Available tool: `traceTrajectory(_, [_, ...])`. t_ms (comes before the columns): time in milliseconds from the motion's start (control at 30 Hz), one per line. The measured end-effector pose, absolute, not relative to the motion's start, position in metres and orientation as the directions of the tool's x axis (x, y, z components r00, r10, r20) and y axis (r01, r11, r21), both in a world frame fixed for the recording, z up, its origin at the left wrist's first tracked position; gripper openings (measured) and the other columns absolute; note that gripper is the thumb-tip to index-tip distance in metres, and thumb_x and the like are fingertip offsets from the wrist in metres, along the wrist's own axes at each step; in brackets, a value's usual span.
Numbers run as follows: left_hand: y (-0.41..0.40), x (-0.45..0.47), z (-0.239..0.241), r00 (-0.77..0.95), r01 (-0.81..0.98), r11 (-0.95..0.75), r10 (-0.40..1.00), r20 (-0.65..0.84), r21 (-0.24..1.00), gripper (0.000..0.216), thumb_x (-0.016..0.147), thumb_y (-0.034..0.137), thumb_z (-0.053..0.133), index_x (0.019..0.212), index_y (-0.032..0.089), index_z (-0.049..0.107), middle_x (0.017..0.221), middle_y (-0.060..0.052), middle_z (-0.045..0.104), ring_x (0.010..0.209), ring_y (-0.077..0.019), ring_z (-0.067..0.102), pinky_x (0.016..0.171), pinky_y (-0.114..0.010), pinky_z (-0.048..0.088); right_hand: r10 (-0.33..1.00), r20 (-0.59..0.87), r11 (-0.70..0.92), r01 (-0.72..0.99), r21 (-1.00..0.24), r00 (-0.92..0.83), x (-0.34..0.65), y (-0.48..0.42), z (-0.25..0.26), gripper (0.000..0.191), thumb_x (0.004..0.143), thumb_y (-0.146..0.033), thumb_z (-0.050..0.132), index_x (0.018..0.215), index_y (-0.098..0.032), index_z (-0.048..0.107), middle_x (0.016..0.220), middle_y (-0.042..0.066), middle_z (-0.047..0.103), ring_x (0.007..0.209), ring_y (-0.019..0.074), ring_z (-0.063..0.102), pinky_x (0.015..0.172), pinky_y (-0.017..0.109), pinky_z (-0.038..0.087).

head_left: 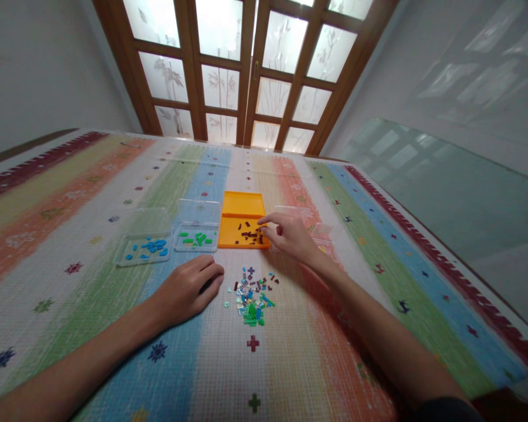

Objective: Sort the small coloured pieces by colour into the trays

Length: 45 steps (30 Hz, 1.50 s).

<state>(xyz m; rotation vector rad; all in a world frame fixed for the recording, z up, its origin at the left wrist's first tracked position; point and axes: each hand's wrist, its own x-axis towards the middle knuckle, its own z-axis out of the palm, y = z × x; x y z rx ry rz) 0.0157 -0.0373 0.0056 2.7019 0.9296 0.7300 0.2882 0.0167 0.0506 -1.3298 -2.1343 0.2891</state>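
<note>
A small pile of mixed tiny bricks (253, 295) lies on the striped mat in front of me. My left hand (188, 288) rests palm down on the mat just left of the pile, fingers loosely curled, nothing visible in it. My right hand (289, 234) reaches over the right edge of an orange box (242, 206) that holds dark brown pieces (249, 235); thumb and forefinger are pinched together above them, and what they hold is too small to see.
Left of the orange box stand a clear box with green pieces (198, 237) and a clear box with blue pieces (146, 248). More clear boxes (323, 234) sit behind my right hand. A wooden glazed door (242, 64) stands beyond the mat's far edge.
</note>
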Motion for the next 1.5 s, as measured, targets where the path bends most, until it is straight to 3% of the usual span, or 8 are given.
traceTrajectory(133, [-0.038, 0.015, 0.005, 0.680, 0.526, -0.785, 0.620, 0.392, 0.329, 0.021, 0.101, 0.021, 0.044, 0.095, 0.015, 0.063, 0.087, -0.006, 0.061, 0.079, -0.0189, 0.059, 0.073, -0.031, 0.049, 0.856, 0.325, 0.515, 0.724, -0.459, -0.403, 0.292, 0.013, 0.058, 0.017, 0.086, -0.013, 0.059, 0.091, -0.017, 0.074, 0.089, 0.005, 0.075, 0.069, 0.0133, 0.060, 0.067, 0.027, 0.043])
traceTrajectory(400, [-0.038, 0.015, 0.006, 0.677, 0.520, -0.790, 0.613, 0.407, 0.325, 0.022, 0.101, 0.021, 0.043, 0.094, 0.016, 0.063, 0.086, -0.006, 0.062, 0.079, -0.0184, 0.060, 0.072, -0.030, 0.050, 0.712, -0.087, 0.592, 0.662, -0.460, -0.697, 0.289, 0.004, 0.073, 0.015, 0.086, -0.015, 0.064, 0.094, -0.017, 0.076, 0.081, 0.003, 0.075, 0.068, 0.0130, 0.062, 0.066, 0.024, 0.043])
traceTrajectory(533, [-0.038, 0.015, 0.005, 0.674, 0.523, -0.787, 0.617, 0.405, 0.327, 0.021, 0.101, 0.021, 0.044, 0.095, 0.016, 0.063, 0.087, -0.006, 0.062, 0.079, -0.0183, 0.060, 0.072, -0.030, 0.050, 0.643, -0.153, 0.592, 0.614, -0.522, -0.750, 0.279, -0.001, 0.070, 0.020, 0.083, -0.012, 0.065, 0.099, -0.017, 0.076, 0.081, 0.002, 0.074, 0.067, 0.0122, 0.061, 0.065, 0.023, 0.043])
traceTrajectory(700, [-0.038, 0.015, 0.004, 0.678, 0.526, -0.787, 0.616, 0.400, 0.322, 0.022, 0.101, 0.021, 0.044, 0.095, 0.015, 0.064, 0.086, -0.006, 0.061, 0.080, -0.0193, 0.060, 0.074, -0.032, 0.050, 0.595, -0.177, 0.619, 0.587, -0.521, -0.784, 0.269, -0.006, 0.062, 0.023, 0.082, -0.011, 0.066, 0.101, -0.015, 0.076, 0.079, 0.002, 0.073, 0.065, 0.0117, 0.060, 0.062, 0.023, 0.042])
traceTrajectory(1000, [-0.038, 0.015, 0.005, 0.672, 0.526, -0.788, 0.616, 0.410, 0.321, 0.022, 0.101, 0.021, 0.044, 0.095, 0.015, 0.064, 0.086, -0.006, 0.062, 0.079, -0.0191, 0.060, 0.073, -0.031, 0.050, 0.621, -0.183, 0.635, 0.626, -0.453, -0.762, 0.265, -0.009, 0.062, 0.015, 0.080, -0.011, 0.066, 0.091, -0.017, 0.074, 0.082, 0.003, 0.073, 0.068, 0.0129, 0.057, 0.063, 0.024, 0.039])
traceTrajectory(1233, [-0.038, 0.016, 0.007, 0.676, 0.523, -0.787, 0.617, 0.404, 0.327, 0.022, 0.101, 0.021, 0.044, 0.094, 0.016, 0.064, 0.086, -0.006, 0.062, 0.078, -0.0184, 0.059, 0.072, -0.031, 0.050, 0.709, -0.129, 0.528, 0.643, -0.555, -0.693, 0.276, -0.004, 0.069, 0.011, 0.074, -0.009, 0.066, 0.080, -0.018, 0.062, 0.070, -0.003, 0.064, 0.062, 0.0106, 0.056, 0.060, 0.022, 0.038])
traceTrajectory(1500, [-0.038, 0.016, 0.007, 0.673, 0.518, -0.788, 0.615, 0.410, 0.331, 0.021, 0.100, 0.021, 0.044, 0.093, 0.016, 0.063, 0.085, -0.006, 0.062, 0.077, -0.0178, 0.059, 0.071, -0.030, 0.050, 0.833, 0.021, 0.461, 0.670, -0.582, -0.554, 0.289, 0.007, 0.070, 0.005, 0.077, -0.014, 0.065, 0.080, -0.017, 0.063, 0.075, -0.001, 0.065, 0.062, 0.0096, 0.053, 0.061, 0.024, 0.037])
